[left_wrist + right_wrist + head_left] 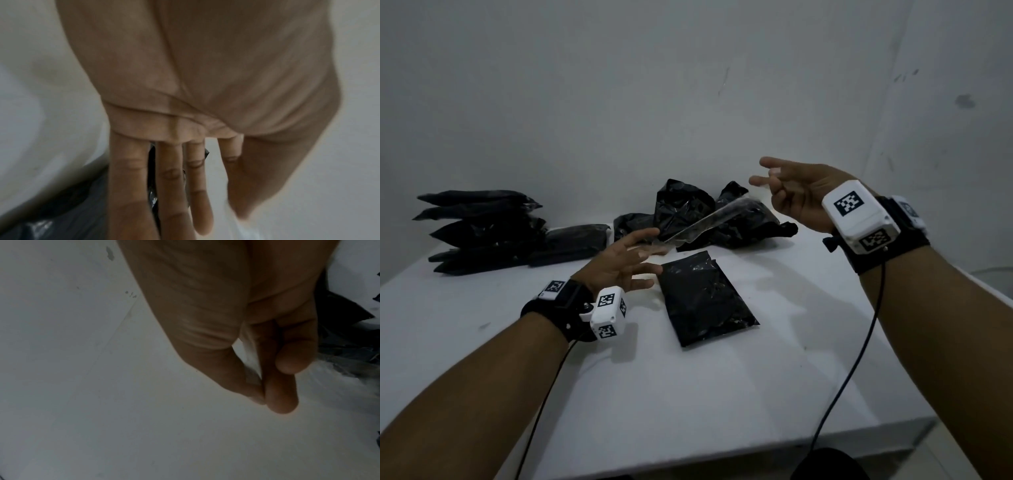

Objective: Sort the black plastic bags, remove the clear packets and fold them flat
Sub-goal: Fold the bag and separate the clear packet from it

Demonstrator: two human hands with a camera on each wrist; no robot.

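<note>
Stretching a clear packet [702, 222] between raised hands [619, 263] [796, 197].

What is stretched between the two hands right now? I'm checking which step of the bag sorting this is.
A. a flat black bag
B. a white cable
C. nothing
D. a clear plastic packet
D: in the head view a clear packet spans the air from the left hand up to the right hand, whose fingertips pinch its upper end, while the flat black bag lies on the table below.
</note>
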